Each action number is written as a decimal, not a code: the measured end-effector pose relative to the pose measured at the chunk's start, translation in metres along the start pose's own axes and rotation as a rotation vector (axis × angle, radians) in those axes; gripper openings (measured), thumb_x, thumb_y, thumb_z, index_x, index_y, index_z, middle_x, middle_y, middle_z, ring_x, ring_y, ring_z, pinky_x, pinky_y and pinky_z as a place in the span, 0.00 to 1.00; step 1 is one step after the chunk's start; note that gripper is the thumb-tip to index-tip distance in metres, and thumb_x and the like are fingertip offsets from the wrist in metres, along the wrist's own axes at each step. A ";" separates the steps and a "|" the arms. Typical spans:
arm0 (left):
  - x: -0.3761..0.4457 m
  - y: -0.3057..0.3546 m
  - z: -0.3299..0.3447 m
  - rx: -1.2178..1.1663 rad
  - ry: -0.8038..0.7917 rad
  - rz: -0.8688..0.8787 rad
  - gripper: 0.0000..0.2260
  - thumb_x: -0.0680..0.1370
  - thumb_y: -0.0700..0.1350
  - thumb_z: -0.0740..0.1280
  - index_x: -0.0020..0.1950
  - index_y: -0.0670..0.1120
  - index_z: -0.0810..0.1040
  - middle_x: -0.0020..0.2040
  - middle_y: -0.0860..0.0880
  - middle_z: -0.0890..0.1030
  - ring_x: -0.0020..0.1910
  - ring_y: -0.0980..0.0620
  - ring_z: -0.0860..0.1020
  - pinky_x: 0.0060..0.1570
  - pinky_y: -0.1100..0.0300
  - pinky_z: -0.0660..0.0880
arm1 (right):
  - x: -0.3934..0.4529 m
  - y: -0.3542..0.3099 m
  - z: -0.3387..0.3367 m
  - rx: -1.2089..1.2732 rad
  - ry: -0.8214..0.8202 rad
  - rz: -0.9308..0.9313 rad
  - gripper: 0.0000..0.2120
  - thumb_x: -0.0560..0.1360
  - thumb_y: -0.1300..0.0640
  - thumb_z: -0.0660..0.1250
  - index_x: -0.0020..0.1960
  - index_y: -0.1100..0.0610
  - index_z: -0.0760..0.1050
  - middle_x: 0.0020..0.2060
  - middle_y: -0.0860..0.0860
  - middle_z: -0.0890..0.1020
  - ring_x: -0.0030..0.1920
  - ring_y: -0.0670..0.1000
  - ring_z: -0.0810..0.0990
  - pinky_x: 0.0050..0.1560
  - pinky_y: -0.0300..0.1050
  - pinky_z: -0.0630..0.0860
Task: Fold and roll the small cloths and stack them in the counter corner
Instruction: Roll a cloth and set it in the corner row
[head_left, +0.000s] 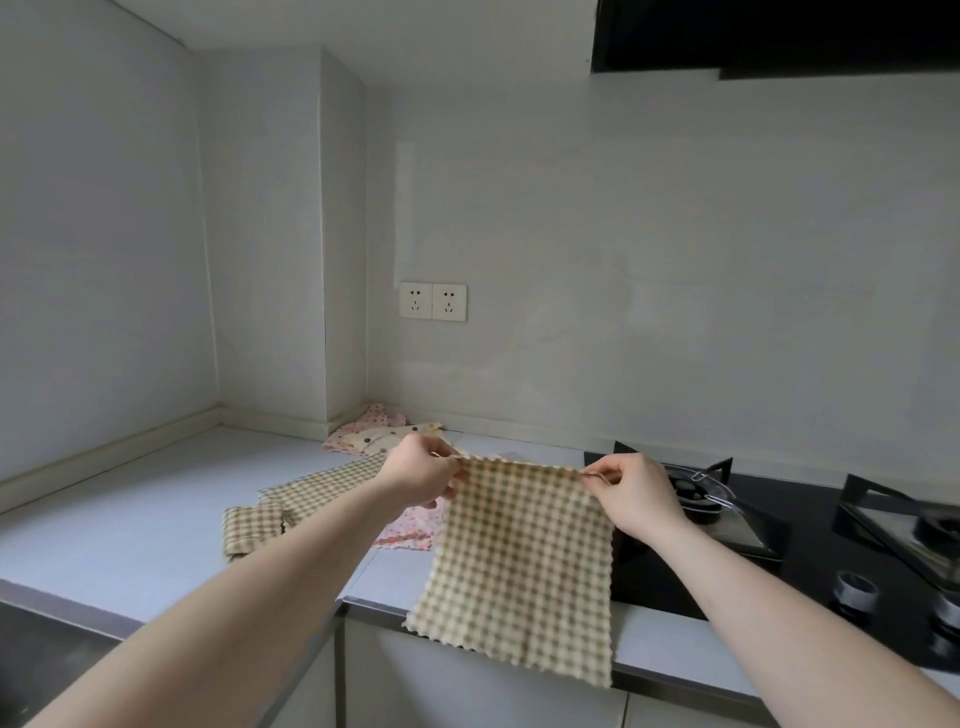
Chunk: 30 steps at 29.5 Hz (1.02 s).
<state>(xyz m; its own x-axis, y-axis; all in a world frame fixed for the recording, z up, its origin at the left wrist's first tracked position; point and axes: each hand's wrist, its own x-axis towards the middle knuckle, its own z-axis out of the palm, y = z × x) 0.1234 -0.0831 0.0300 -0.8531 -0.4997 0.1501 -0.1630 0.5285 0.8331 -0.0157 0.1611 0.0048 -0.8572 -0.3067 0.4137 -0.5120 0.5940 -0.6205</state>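
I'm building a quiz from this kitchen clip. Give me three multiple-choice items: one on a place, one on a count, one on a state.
1. Where does the folded checked cloth lie?
A. on the hob
B. on the counter, left of the hands
C. in the sink

2. How many wall sockets show?
A. one
B. two
C. four

3. How is the checked cloth held?
A. hanging open, pinched at both top corners
B. rolled tight
C. crumpled in one fist

Key: 1 B, it rests on the counter; 2 B, a pair side by side; 3 A, the left hand and right hand each pinch a corner.
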 end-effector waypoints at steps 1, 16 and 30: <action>0.003 -0.001 0.003 -0.012 -0.003 -0.013 0.06 0.82 0.45 0.65 0.52 0.46 0.81 0.44 0.53 0.87 0.39 0.54 0.86 0.34 0.59 0.81 | 0.003 0.001 0.001 -0.022 0.011 -0.003 0.04 0.74 0.49 0.75 0.42 0.47 0.86 0.37 0.42 0.85 0.44 0.46 0.83 0.48 0.44 0.78; 0.003 -0.043 0.000 0.085 -0.215 -0.018 0.14 0.78 0.37 0.64 0.61 0.46 0.82 0.53 0.45 0.84 0.50 0.45 0.84 0.48 0.48 0.83 | -0.008 0.018 0.013 -0.171 -0.130 -0.126 0.13 0.74 0.61 0.70 0.43 0.41 0.84 0.40 0.38 0.84 0.49 0.45 0.80 0.50 0.42 0.75; -0.049 -0.078 0.008 0.477 -0.366 -0.014 0.25 0.73 0.40 0.61 0.69 0.55 0.79 0.68 0.54 0.78 0.65 0.52 0.77 0.63 0.61 0.74 | -0.085 0.044 0.026 -0.202 -0.305 -0.156 0.08 0.76 0.53 0.71 0.49 0.43 0.87 0.44 0.38 0.82 0.46 0.40 0.76 0.48 0.36 0.70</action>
<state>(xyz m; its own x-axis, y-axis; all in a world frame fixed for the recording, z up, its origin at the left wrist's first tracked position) 0.1740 -0.0937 -0.0467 -0.9506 -0.2852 -0.1226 -0.3078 0.8155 0.4901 0.0332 0.1940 -0.0743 -0.7628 -0.5934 0.2568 -0.6420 0.6477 -0.4102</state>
